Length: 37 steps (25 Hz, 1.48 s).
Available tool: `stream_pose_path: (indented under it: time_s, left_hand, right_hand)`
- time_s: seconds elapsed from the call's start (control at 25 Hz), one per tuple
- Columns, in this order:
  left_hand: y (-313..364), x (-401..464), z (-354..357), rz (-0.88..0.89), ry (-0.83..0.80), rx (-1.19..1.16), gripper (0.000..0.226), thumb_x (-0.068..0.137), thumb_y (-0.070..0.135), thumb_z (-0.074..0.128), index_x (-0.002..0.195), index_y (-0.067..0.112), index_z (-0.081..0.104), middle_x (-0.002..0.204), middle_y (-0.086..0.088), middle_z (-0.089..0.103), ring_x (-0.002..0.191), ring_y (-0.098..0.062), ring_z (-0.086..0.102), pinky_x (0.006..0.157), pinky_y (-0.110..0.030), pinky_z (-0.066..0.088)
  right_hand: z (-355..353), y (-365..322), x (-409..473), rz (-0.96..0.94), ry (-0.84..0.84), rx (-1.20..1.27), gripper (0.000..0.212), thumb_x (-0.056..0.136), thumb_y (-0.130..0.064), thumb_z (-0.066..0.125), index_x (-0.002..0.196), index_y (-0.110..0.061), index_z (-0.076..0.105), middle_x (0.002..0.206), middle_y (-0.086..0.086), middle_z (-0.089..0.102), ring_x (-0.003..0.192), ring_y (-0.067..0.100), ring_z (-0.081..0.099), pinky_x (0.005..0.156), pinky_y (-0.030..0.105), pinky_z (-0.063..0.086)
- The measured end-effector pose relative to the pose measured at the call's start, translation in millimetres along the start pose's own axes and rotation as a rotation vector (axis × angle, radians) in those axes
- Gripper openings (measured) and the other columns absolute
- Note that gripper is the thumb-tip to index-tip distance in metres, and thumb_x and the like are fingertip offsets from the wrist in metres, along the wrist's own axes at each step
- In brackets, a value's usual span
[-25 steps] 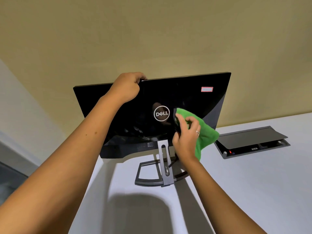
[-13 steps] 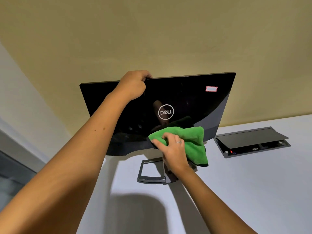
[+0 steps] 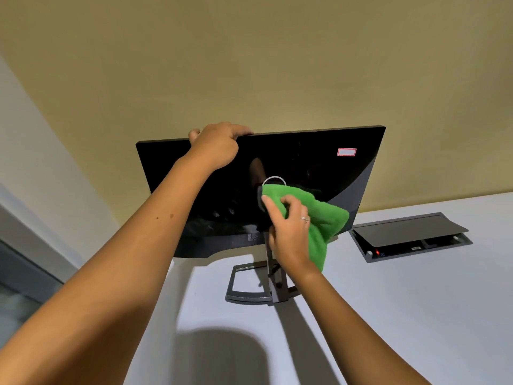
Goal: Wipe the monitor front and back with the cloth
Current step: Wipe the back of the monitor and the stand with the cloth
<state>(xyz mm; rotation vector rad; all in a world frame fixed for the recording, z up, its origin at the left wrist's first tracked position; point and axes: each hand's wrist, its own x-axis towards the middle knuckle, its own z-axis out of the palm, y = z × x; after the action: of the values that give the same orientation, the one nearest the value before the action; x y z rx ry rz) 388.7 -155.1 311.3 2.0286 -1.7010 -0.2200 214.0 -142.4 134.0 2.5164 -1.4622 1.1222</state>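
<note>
Cloth back up over the logo on the monitor rear, from low near the stand 0.5 s ago; right hand clutches it. Left hand still grips the monitor's top edge. Back-side wiping ongoing.

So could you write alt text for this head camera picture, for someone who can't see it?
A person's right hand presses a green cloth against the glossy black back of a monitor, partly covering its round logo, while the left hand grips the top edge. The monitor stands on a white desk beside an open cable box.
</note>
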Motion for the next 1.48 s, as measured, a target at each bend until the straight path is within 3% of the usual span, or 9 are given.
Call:
stream_pose_path:
  time_s: [0.08,0.24,0.32,0.4,0.56,0.68,1.04,1.28,1.48]
  left_hand:
    - [-3,-3,-4,-0.043,0.007,-0.039,0.055,0.09,0.006,0.031,0.122,0.042,0.057,0.122,0.01,0.057,0.124,-0.02,0.039,0.103,-0.04,0.025]
    - [-29,-5,-6,-0.084,0.006,-0.09,0.062,0.085,0.004,0.024,0.114,0.047,0.056,0.101,0.01,0.057,0.11,-0.038,0.05,0.084,-0.028,0.046]
    - [-42,-9,-8,-0.089,0.035,-0.08,0.068,0.082,-0.003,0.023,0.115,0.044,0.057,0.097,0.005,0.061,0.111,-0.034,0.052,0.095,-0.024,0.034]
    - [-51,-15,-13,-0.076,0.095,-0.007,0.073,0.076,-0.008,0.027,0.118,0.042,0.059,0.095,0.006,0.058,0.119,-0.022,0.045,0.11,-0.041,0.012]
    - [-64,-23,-18,-0.061,0.149,0.036,0.072,0.074,-0.01,0.031,0.117,0.039,0.061,0.099,0.008,0.056,0.116,-0.018,0.047,0.11,-0.049,0.001]
    - [-65,-28,-18,-0.046,0.184,-0.003,0.068,0.077,-0.011,0.03,0.117,0.033,0.062,0.113,0.006,0.064,0.12,-0.015,0.048,0.113,-0.045,-0.001]
    - [-63,-29,-24,-0.076,0.144,-0.014,0.066,0.078,-0.012,0.031,0.12,0.029,0.061,0.088,0.007,0.053,0.114,-0.019,0.051,0.115,-0.046,-0.003]
    - [-62,-31,-25,-0.077,0.113,-0.025,0.068,0.077,-0.013,0.03,0.119,0.03,0.061,0.073,0.016,0.046,0.109,-0.018,0.052,0.114,-0.045,-0.005]
    - [-62,-34,-25,-0.087,0.12,-0.037,0.071,0.072,-0.014,0.032,0.118,0.031,0.061,0.088,0.012,0.055,0.115,-0.016,0.051,0.114,-0.043,-0.006]
  right_hand:
    - [9,-2,-13,-0.109,-0.057,-0.026,0.075,0.066,0.01,0.059,0.132,-0.026,0.053,0.121,0.014,0.047,0.104,0.032,0.046,0.08,0.041,0.04]
    - [21,14,-37,-0.34,-0.147,-0.142,0.082,0.057,0.012,0.065,0.126,-0.031,0.055,0.115,0.009,0.046,0.092,0.029,0.049,0.071,0.037,0.039]
    - [16,17,-35,-0.257,-0.117,-0.107,0.08,0.058,0.012,0.066,0.125,-0.029,0.055,0.116,0.011,0.046,0.093,0.03,0.048,0.072,0.038,0.04]
    - [6,12,-23,-0.111,-0.053,-0.046,0.08,0.062,0.013,0.065,0.131,-0.025,0.05,0.12,0.015,0.046,0.099,0.032,0.046,0.076,0.039,0.043]
    - [-13,-12,26,0.015,0.087,0.04,0.078,0.065,0.012,0.059,0.135,-0.02,0.048,0.122,0.019,0.046,0.101,0.033,0.043,0.081,0.042,0.044]
    - [-13,-44,57,-0.023,0.112,0.022,0.079,0.064,0.009,0.061,0.137,-0.015,0.046,0.12,0.02,0.047,0.097,0.034,0.044,0.079,0.044,0.044]
    - [38,-50,-19,-0.427,-0.115,-0.225,0.076,0.057,0.007,0.05,0.125,-0.027,0.055,0.108,0.007,0.046,0.081,0.026,0.046,0.062,0.035,0.037]
    - [19,-25,-19,-0.192,-0.062,-0.137,0.079,0.053,0.013,0.062,0.123,-0.023,0.058,0.103,0.012,0.051,0.082,0.029,0.047,0.065,0.036,0.037]
    - [-2,-58,39,-0.045,0.08,0.005,0.075,0.065,0.006,0.06,0.135,-0.018,0.049,0.113,0.019,0.048,0.091,0.033,0.045,0.071,0.041,0.041]
